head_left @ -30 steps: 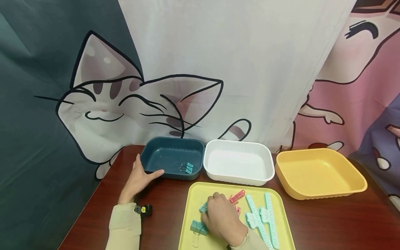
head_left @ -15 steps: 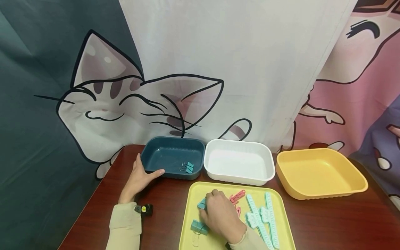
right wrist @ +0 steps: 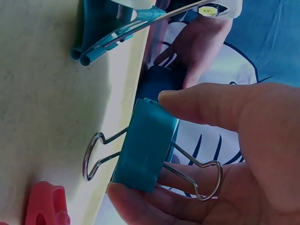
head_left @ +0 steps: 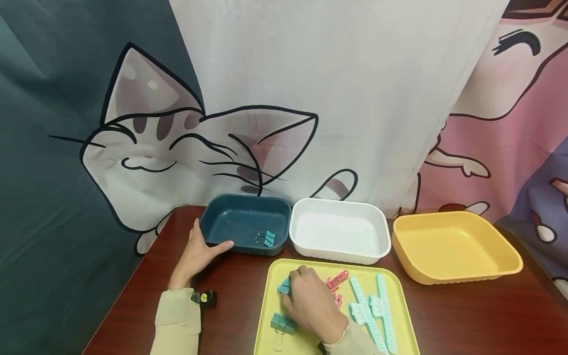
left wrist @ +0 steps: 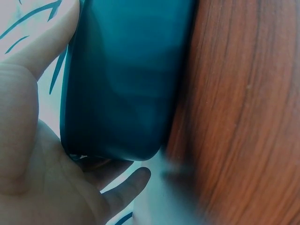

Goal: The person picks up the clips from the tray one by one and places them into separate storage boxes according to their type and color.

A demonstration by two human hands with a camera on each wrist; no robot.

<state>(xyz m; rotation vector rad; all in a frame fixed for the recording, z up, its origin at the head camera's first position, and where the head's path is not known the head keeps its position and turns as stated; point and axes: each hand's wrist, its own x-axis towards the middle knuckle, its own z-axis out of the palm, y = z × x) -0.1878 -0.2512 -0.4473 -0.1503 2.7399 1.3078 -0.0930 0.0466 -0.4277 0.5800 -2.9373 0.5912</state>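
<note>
In the head view my left hand [head_left: 199, 254] rests against the left end of a dark blue bin [head_left: 241, 229], thumb at its front wall. Its fingers look mostly straight in the left wrist view. Over the yellow tray [head_left: 277, 268], my right hand [head_left: 312, 305] pinches a teal binder clip [right wrist: 147, 145] by the two ends of its body, with the wire handles sticking out on either side. Another teal binder clip [head_left: 283, 323] lies on the tray near that hand. Inside the blue bin sits a smaller teal binder clip [head_left: 268, 238].
Pink clips [head_left: 338, 279] and two long mint sealing clips [head_left: 385, 313] lie on the tray. Behind it stands a white bin [head_left: 339, 231], and a yellow bin [head_left: 457, 246] is at the right. A printed cat curtain [head_left: 266, 59] hangs behind the table [head_left: 230, 305].
My right hand has shifted slightly left and toward the bins, carrying the teal binder clip, which shows more beyond the fingers. The left hand has stayed in place.
</note>
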